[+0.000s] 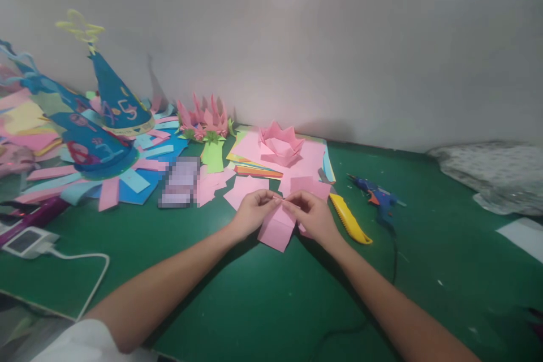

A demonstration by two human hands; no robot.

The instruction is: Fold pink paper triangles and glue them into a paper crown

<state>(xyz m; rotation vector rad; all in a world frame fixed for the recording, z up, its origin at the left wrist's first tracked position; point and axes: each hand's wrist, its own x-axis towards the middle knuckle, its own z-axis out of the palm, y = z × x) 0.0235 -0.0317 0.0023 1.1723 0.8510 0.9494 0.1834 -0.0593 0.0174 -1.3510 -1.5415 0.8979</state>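
Both hands meet over a small pink paper square (276, 229) lying on the green mat (263, 300). My left hand (253, 212) pinches the paper's upper edge from the left, fingers closed. My right hand (313, 215) pinches the same edge from the right, fingertips touching the left hand's. The paper shows fold creases and its lower corner points toward me. More pink sheets (246, 188) lie just behind the hands.
A folded pink paper crown (280, 143) sits on pink sheets behind. A yellow utility knife (350, 219) and a blue glue gun (377, 197) lie right of my right hand. Blue paper cones (116, 99), paper strips, a pink flower (203, 119) and a white charger (27, 242) are at left.
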